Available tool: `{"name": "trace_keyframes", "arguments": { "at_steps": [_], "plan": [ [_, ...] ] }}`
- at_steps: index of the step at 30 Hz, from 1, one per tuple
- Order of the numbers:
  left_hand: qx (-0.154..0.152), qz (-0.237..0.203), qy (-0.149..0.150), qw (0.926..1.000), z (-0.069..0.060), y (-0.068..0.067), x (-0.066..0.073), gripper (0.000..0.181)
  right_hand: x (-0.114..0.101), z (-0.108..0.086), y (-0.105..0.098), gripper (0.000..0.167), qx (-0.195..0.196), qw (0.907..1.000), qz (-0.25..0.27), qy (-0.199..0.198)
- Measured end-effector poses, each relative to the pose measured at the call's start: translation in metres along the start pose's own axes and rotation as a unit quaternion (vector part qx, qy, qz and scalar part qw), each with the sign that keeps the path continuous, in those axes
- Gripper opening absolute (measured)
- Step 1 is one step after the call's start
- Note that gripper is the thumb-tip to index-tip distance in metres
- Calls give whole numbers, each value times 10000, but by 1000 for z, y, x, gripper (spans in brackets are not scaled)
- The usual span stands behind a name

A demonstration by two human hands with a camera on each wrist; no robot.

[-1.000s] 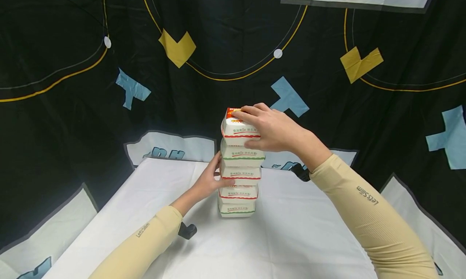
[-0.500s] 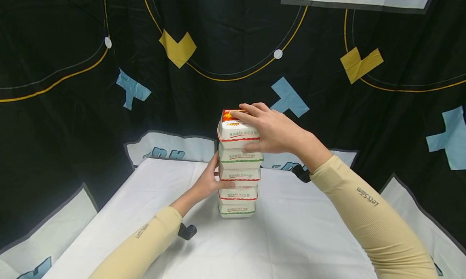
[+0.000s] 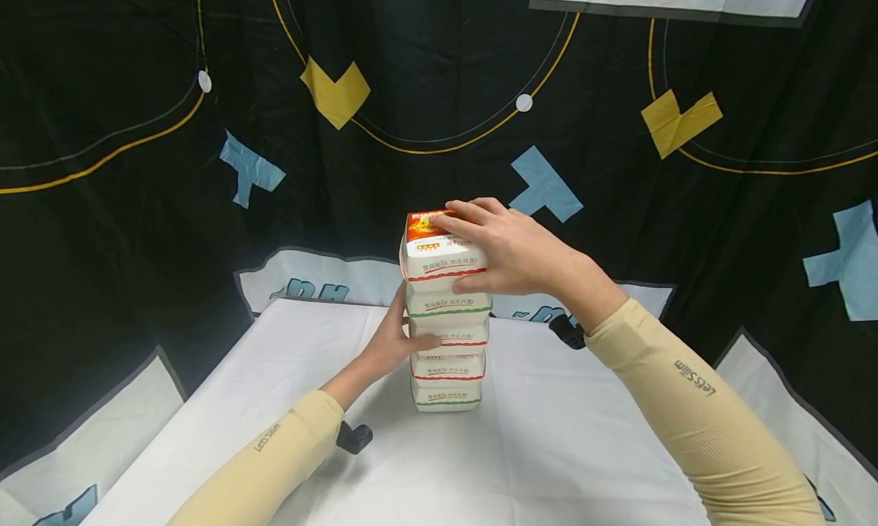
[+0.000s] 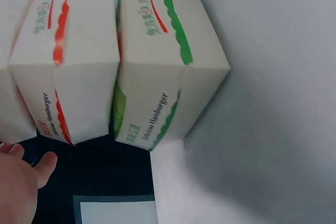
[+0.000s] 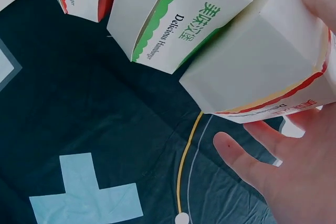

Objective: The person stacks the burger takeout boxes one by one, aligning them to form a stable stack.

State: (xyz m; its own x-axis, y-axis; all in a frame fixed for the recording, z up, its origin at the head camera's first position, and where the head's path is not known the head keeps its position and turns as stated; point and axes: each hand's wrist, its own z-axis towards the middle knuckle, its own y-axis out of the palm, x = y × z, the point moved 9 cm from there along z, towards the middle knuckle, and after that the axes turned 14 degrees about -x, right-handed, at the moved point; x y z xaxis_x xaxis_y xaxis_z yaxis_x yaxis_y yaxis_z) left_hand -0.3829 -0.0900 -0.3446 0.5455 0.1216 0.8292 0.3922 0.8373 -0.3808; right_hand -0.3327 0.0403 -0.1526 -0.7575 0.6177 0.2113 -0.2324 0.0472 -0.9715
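Several paper hamburger boxes (image 3: 446, 395) stand in one tall stack on the white-covered table (image 3: 549, 450). My right hand (image 3: 517, 251) grips the top hamburger box (image 3: 439, 271), a red-trimmed one, with the thumb in front and fingers over its upper side. In the right wrist view this box (image 5: 257, 61) sits at an angle to the green-trimmed box (image 5: 178, 19) beneath it. My left hand (image 3: 391, 343) holds the middle red-trimmed box (image 3: 459, 335) from the left, thumb across its front. Its other fingers are mostly hidden behind the stack in the head view.
A black curtain (image 3: 439, 68) with yellow and blue patches hangs behind the table. Black straps or mounts (image 3: 354, 437) show at both wrists. The stack's upper boxes lean slightly left of the lower ones.
The top box has shifted left and a little downward, with my right hand following slightly. The boxes just below it have also slid left. My left hand stays nearly in place.
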Motion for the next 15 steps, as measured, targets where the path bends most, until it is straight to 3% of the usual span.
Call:
{"name": "trace_keyframes", "arguments": {
  "at_steps": [8, 15],
  "plan": [
    [230, -178, 583, 9979, 7, -10, 19, 104, 1, 1, 2, 85, -80, 9999, -66, 39],
    [286, -174, 592, 9977, 12, -11, 25, 98, 5, 2, 2, 85, -85, 9997, -90, 188]
  ]
}}
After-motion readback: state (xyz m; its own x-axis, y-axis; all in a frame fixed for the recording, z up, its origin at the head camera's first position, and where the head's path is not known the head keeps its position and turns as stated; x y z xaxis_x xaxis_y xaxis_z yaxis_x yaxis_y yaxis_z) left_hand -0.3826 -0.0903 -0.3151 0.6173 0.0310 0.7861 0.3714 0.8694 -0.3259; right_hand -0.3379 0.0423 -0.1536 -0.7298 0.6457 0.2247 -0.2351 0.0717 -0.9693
